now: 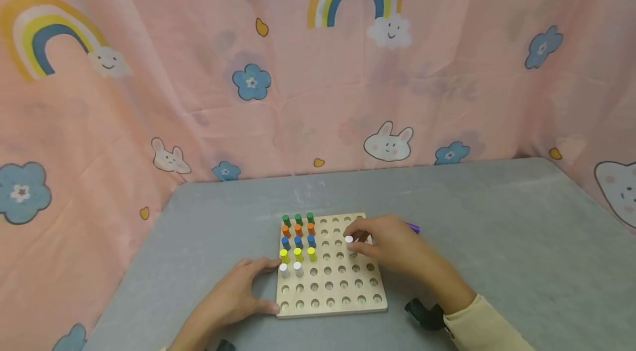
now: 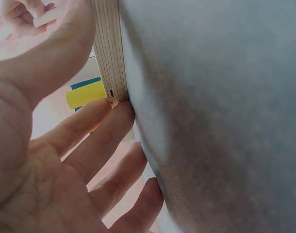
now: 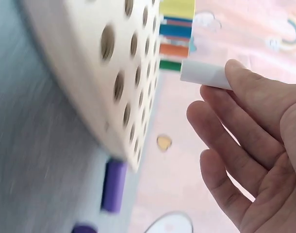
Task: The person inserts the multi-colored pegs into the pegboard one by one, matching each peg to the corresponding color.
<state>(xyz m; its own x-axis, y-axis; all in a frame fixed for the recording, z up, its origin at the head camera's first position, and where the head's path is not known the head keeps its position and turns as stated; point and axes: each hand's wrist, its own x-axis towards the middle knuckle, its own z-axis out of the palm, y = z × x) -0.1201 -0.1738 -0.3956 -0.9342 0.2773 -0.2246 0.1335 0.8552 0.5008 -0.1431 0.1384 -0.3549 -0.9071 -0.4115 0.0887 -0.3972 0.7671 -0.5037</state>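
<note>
A pale wooden peg board (image 1: 322, 294) with rows of round holes lies on the table. My left hand (image 1: 236, 291) rests against its left side, fingers extended, with the thumb by the near corner. In the left wrist view the fingertips (image 2: 123, 111) touch the board's layered edge. Above the board's right half, my right hand (image 1: 392, 243) pinches a white peg (image 3: 204, 74) between thumb and index finger, apart from the holes. Green, orange, blue and yellow pegs (image 1: 298, 255) stand in rows of three on the left; two white pegs (image 1: 297, 269) stand in front of them.
Purple pegs (image 3: 114, 187) lie on the table beyond the board's right side, partly hidden by my right hand in the head view. The grey table (image 1: 497, 240) stretches to both sides. A pink patterned curtain (image 1: 308, 91) hangs behind it.
</note>
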